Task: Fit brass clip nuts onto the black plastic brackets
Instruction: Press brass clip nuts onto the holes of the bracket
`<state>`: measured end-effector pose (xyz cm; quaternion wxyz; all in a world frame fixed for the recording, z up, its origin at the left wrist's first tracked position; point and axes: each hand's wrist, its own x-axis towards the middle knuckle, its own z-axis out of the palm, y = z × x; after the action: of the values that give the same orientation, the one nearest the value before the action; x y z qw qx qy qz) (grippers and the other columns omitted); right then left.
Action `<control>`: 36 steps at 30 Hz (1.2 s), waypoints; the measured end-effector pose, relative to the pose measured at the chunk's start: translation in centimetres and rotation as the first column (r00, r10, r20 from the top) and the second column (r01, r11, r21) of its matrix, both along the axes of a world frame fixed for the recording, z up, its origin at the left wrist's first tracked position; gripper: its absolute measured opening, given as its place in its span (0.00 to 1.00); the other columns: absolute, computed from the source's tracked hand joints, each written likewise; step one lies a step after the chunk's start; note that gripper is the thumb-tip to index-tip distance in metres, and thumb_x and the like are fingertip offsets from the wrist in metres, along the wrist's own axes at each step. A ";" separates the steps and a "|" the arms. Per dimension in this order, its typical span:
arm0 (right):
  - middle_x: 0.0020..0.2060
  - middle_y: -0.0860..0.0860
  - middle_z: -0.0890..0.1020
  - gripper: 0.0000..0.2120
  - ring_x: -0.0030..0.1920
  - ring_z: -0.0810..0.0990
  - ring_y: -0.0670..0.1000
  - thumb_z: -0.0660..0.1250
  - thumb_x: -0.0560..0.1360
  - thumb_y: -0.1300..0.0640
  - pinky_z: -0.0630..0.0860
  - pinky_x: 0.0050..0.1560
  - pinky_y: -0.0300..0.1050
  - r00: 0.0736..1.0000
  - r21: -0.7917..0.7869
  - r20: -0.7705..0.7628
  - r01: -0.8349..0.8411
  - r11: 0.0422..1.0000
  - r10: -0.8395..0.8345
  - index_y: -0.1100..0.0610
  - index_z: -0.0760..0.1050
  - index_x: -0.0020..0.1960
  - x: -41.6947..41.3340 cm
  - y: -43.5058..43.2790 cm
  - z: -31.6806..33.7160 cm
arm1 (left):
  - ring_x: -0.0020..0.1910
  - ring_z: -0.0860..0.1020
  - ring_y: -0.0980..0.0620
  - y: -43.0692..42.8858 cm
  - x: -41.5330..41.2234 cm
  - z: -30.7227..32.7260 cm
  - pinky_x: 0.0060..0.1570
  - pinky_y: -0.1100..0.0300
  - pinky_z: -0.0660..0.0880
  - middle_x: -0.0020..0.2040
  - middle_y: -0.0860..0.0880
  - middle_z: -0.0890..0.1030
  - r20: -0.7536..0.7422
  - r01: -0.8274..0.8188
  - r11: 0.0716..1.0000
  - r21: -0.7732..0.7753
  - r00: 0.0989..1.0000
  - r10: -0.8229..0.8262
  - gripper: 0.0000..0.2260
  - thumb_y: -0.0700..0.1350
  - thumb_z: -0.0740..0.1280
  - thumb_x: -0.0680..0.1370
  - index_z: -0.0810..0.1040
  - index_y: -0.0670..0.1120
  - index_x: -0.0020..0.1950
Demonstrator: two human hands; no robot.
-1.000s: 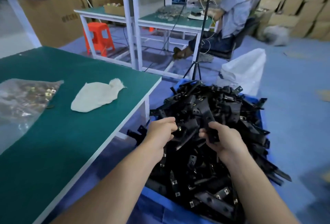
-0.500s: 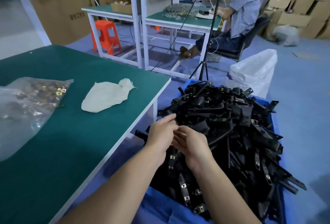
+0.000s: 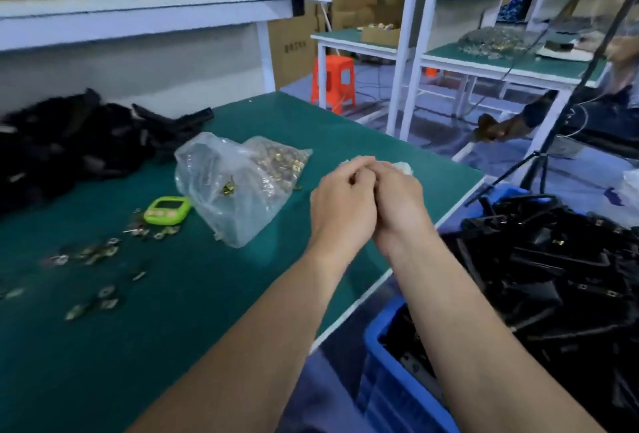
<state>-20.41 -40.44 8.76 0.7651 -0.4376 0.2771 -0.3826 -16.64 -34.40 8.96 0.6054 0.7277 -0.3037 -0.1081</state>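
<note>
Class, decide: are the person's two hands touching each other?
Touching. The head view shows the left hand and right hand pressed together, knuckles meeting with no gap, over the green table.

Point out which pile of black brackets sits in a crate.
The right-hand pile, heaped in the blue crate; the other pile lies loose on the green table.

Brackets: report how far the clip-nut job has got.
Done: some brackets in the blue bin show brass nuts. In hand: left hand and right hand meet above the table, fingers curled, contents hidden. Left: black bracket pile on the table, bagged nuts and loose nuts.
</note>
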 end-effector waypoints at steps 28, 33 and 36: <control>0.83 0.50 0.45 0.40 0.81 0.48 0.58 0.68 0.79 0.44 0.62 0.77 0.58 0.608 -0.605 -0.791 -0.794 -0.065 -0.072 0.50 0.49 0.83 42.2 23.3 -1.7 | 0.83 0.46 0.47 41.5 32.6 -6.4 0.80 0.51 0.47 0.84 0.46 0.51 0.498 -0.879 0.241 0.411 0.438 0.748 0.35 0.58 0.65 0.81 0.56 0.47 0.83; 0.82 0.45 0.42 0.39 0.65 0.76 0.60 0.72 0.78 0.49 0.76 0.55 0.50 0.620 -0.620 -0.784 -0.785 -0.003 -0.030 0.48 0.55 0.81 44.7 23.2 -2.3 | 0.82 0.55 0.46 41.6 36.9 -7.3 0.77 0.45 0.60 0.83 0.47 0.56 0.267 -0.792 0.361 0.492 0.533 0.803 0.38 0.62 0.65 0.79 0.54 0.48 0.83; 0.82 0.46 0.48 0.29 0.55 0.79 0.57 0.72 0.77 0.56 0.72 0.47 0.44 0.684 -0.684 -0.729 -0.729 0.006 -0.019 0.50 0.66 0.74 45.1 23.2 -2.8 | 0.81 0.57 0.47 40.6 37.8 -8.0 0.75 0.47 0.64 0.83 0.48 0.57 0.334 -0.752 0.359 0.553 0.595 0.731 0.33 0.61 0.65 0.79 0.62 0.51 0.81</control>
<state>24.68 -17.28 5.92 0.2366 -0.9667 0.0318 -0.0925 21.13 6.15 0.91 0.2932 0.9460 0.1052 0.0898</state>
